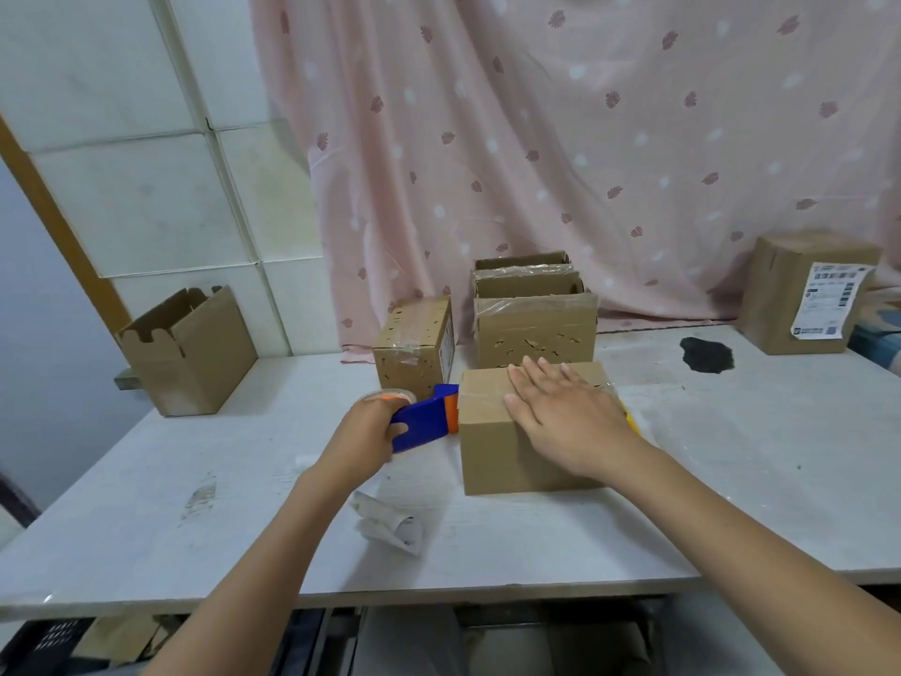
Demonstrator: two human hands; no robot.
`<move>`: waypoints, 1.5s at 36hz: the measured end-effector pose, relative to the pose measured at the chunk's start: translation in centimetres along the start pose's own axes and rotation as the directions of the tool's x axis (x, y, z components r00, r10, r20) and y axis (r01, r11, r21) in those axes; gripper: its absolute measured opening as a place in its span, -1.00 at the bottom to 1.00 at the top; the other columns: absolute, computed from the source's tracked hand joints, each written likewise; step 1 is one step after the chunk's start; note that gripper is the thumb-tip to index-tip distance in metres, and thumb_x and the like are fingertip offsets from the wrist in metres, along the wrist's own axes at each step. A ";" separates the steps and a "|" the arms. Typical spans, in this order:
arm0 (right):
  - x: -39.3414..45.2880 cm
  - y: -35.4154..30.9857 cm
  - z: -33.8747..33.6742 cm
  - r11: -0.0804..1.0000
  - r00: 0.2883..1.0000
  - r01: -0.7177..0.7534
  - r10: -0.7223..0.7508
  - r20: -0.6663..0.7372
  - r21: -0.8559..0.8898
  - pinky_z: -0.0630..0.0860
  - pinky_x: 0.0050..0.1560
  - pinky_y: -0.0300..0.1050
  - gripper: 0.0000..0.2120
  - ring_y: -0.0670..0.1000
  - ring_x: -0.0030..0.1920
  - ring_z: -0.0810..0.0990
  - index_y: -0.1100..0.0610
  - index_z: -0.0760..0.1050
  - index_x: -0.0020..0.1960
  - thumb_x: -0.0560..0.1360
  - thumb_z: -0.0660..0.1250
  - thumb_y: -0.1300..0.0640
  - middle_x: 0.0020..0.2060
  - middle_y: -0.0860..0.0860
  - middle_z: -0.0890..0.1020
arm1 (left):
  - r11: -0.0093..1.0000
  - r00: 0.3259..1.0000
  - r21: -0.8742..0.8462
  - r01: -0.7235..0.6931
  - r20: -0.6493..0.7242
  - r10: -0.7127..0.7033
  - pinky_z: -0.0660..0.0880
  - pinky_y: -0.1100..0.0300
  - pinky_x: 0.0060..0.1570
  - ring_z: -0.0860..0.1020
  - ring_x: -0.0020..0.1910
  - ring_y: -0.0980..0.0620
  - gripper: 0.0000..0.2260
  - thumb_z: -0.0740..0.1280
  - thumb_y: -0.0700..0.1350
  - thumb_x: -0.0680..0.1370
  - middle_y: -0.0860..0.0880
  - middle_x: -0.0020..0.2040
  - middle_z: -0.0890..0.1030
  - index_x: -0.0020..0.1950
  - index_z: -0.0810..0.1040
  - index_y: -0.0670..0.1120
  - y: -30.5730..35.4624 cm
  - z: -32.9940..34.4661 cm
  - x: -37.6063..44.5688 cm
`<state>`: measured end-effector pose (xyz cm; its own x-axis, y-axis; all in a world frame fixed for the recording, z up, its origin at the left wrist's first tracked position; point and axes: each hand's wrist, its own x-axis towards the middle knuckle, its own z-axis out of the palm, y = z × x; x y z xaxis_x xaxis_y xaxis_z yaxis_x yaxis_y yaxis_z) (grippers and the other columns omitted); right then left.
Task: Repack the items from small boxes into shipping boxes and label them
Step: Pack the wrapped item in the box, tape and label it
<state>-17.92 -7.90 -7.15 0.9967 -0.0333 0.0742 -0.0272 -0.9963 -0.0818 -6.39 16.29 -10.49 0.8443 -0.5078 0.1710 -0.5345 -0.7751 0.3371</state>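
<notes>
A closed brown shipping box (492, 451) sits in the middle of the white table (195, 505), with clear tape across its top. My right hand (560, 412) lies flat on the box's top, fingers straight. My left hand (370, 431) grips the handle of a blue and orange tape dispenser (429, 417), whose orange end touches the box's left edge. Behind it stand a small taped box (414, 346) and a larger taped box (536, 329) with torn patches.
An open empty carton (190, 353) stands at the table's back left. A box with a shipping label (804, 297) sits at the back right, near a black stain (707, 354). Crumpled label backing paper (390, 524) lies near the front edge. A pink curtain hangs behind.
</notes>
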 end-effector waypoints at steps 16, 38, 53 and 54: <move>-0.2 -0.3 -0.6 1.000 1.000 -0.005 0.005 0.027 0.013 -0.18 0.60 -0.04 -0.43 0.00 0.62 -0.11 0.08 -0.10 0.65 0.70 -0.22 -0.12 0.63 0.05 -0.07 | 0.994 0.993 -0.105 0.018 -0.112 -0.030 0.37 0.33 -0.24 0.52 -0.12 0.11 -0.44 0.64 -0.05 0.28 0.15 -0.08 0.56 0.11 0.39 0.16 0.3 -6.5 -2.0; -0.4 2.6 -3.7 0.607 0.992 -0.118 0.106 0.067 0.786 0.45 0.27 -0.19 -0.75 -0.12 0.18 0.57 -0.03 0.59 0.23 0.61 0.30 0.19 0.16 -0.18 0.63 | 0.910 0.984 -0.383 -0.161 0.015 0.180 0.49 0.31 -0.06 0.59 0.00 0.11 -0.43 0.54 -0.04 0.34 0.06 0.09 0.62 0.34 0.53 0.13 9.4 -10.4 2.5; -1.8 3.5 -6.5 -0.043 0.910 -0.152 0.383 0.157 0.987 0.69 -0.02 0.04 -0.89 0.13 -0.14 0.71 0.27 0.62 -0.05 0.59 0.32 0.31 -0.08 0.24 0.71 | 0.903 0.960 -0.340 -0.264 0.002 0.281 0.47 0.42 -0.09 0.55 -0.08 0.20 -0.46 0.50 -0.29 0.46 0.07 -0.04 0.61 0.14 0.48 0.33 10.7 -9.3 3.3; -1.7 3.4 -6.8 -0.124 0.916 -0.170 0.345 0.203 0.978 0.69 -0.04 0.05 -0.90 0.15 -0.10 0.72 0.30 0.59 0.01 0.60 0.31 0.30 -0.09 0.25 0.70 | 0.901 0.959 -0.341 -0.267 0.003 0.285 0.47 0.42 -0.08 0.55 -0.07 0.23 -0.45 0.50 -0.29 0.46 0.09 -0.02 0.59 0.13 0.46 0.34 10.8 -9.3 3.3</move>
<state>-20.23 -11.75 -0.80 0.9196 -0.3580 -0.1617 -0.0908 0.2067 -0.9742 -9.02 9.78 2.34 0.6568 -0.7089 0.2570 -0.6938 -0.4346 0.5743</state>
